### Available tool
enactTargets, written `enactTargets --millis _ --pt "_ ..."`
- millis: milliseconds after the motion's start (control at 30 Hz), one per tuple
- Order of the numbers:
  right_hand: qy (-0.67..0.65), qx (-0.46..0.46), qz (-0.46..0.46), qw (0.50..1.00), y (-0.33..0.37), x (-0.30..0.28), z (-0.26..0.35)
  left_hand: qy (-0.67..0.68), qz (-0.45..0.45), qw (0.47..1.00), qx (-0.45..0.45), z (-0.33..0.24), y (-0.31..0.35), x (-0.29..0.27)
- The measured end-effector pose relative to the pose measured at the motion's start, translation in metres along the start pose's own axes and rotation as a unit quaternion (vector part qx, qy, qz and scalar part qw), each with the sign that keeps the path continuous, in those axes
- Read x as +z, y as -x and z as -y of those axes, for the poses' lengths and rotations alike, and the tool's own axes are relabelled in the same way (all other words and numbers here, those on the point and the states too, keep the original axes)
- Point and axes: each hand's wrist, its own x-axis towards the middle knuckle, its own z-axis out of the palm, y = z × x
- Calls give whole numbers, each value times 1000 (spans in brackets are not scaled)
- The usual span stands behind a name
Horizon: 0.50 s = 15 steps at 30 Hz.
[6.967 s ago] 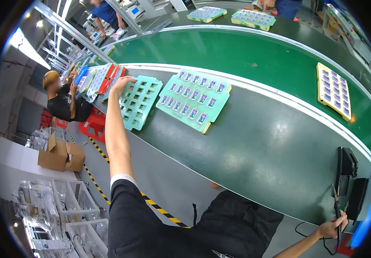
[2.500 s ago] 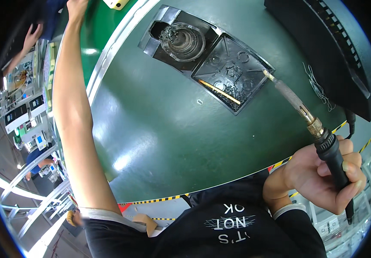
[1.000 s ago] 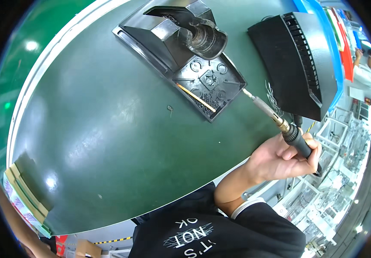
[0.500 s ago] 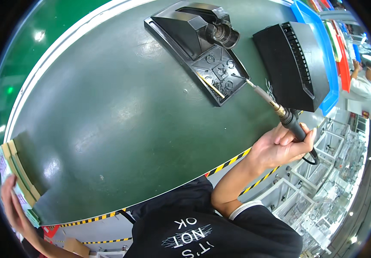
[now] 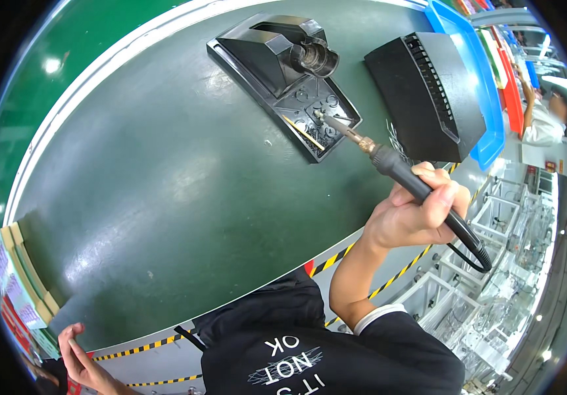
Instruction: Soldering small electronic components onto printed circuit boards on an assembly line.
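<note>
In my right hand point(image 5: 402, 222) is a soldering iron point(image 5: 395, 168), gripped around its black handle, the cord trailing behind my fingers. Its metal tip reaches over the shallow tray of a black soldering iron stand point(image 5: 257, 56); I cannot tell whether it touches the tray. A thin yellow stick point(image 5: 303, 133) and dark scraps lie in that tray, and the round holder above it has nothing in it. At the lower left, my left hand point(image 5: 79, 359) is off the table's near edge, fingers loosely bent and apart, holding nothing visible. Closest to it is a stack of pale, cream-edged blocks point(image 5: 30, 270).
Right of the stand sits a black slotted box point(image 5: 428, 99) beside a blue tray point(image 5: 491, 148). Thin wires point(image 5: 395, 139) lie by the box. Striped tape marks the near edge of the green table point(image 5: 165, 197). Another person point(image 5: 546, 118) works at the far right.
My right hand has moved the soldering iron leftward, bringing its tip from the tray's right corner to over its middle. My left hand has come away from the stacked blocks, toward me and rightward.
</note>
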Motion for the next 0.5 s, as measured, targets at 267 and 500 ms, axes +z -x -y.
enactTargets --millis 267,500 --pt "13 -13 -10 1000 3 -1 4 55 -44 997 -43 17 10 -5" --pt "45 27 -104 993 0 1 4 65 -87 991 -78 26 17 -8"
